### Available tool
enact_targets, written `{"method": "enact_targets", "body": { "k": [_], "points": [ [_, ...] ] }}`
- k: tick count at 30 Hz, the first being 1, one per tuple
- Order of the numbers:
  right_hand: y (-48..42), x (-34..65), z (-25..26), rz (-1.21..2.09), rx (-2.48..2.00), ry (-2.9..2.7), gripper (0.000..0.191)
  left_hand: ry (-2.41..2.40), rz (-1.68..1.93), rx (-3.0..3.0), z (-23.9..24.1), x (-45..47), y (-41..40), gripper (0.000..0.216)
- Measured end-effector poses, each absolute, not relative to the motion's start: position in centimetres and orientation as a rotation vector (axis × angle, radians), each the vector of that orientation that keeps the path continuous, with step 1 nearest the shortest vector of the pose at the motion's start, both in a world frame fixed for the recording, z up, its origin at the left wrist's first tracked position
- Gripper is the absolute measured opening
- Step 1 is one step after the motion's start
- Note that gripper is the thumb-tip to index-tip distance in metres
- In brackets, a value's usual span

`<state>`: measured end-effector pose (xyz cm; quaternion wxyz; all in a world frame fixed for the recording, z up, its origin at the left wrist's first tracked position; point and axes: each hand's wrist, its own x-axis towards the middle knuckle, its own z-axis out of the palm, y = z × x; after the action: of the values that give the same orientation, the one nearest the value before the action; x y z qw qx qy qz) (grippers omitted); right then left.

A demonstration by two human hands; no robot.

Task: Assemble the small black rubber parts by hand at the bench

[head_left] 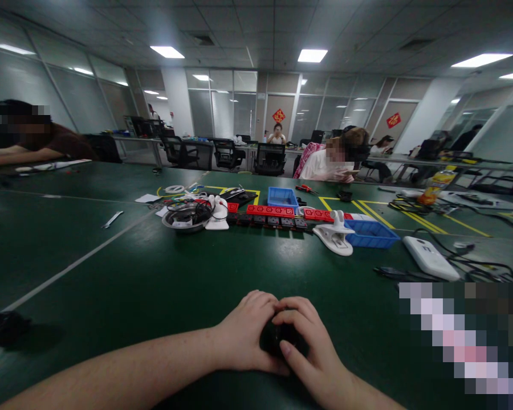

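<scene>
Item held: small black object (274,339), mostly covered, its make not tellable. Left hand (244,333) curls over it from the left, fingers folded down on top. Right hand (315,348) closes on it from the right, with the thumb laid across its near face. Both hands are clasped tight on it and meet above it, resting on the green table (132,285) at the near edge. Straight beyond the grip, well apart, lies a row of red strips (273,210) on dark blocks. Left of that row is a metal bowl (187,217) filled with cables, with a white part touching its right side. Right of the row stand a white clamp (336,234) and, just beside it, a blue bin (371,233). A second blue bin (282,197) is farther back. Beyond and right of the grip is a white box (430,257) with black cables (474,263) trailing from it (a pixelated block covers the table nearer in on that side). Far right at the back stands an orange bottle (436,185). Beyond and left of the grip lies a metal strip (112,219). Level with the grip at the far left edge is a dark lump (4,327), blurred. One person (329,165) sits across the table and another person (29,142) leans on it at the far left.
</scene>
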<state>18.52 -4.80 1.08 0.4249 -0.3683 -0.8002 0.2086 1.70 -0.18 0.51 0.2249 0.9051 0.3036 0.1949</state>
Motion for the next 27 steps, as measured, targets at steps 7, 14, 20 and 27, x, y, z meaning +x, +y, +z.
{"method": "enact_targets", "body": {
  "k": [7, 14, 20, 27],
  "points": [
    [-4.8, 18.2, 0.3, 0.426, -1.011, -1.909, 0.036, 1.104, 0.514, 2.564, 0.8, 2.0, -1.0, 0.057],
    [-4.7, 17.9, 0.5, 0.479, -1.141, -2.009, 0.015, 1.042, 0.491, 2.603, 0.7, 2.3, -1.3, 0.042],
    [-4.7, 18.0, 1.1, 0.475, -1.074, -2.032, 0.01, 0.943, 0.54, 2.562, 0.1, 2.0, -0.6, 0.037],
    [-4.7, 18.2, 1.9, 0.533, -0.838, -2.109, 0.026, 0.702, 0.486, 2.574, 0.0, 1.5, 0.9, 0.032]
  ]
}}
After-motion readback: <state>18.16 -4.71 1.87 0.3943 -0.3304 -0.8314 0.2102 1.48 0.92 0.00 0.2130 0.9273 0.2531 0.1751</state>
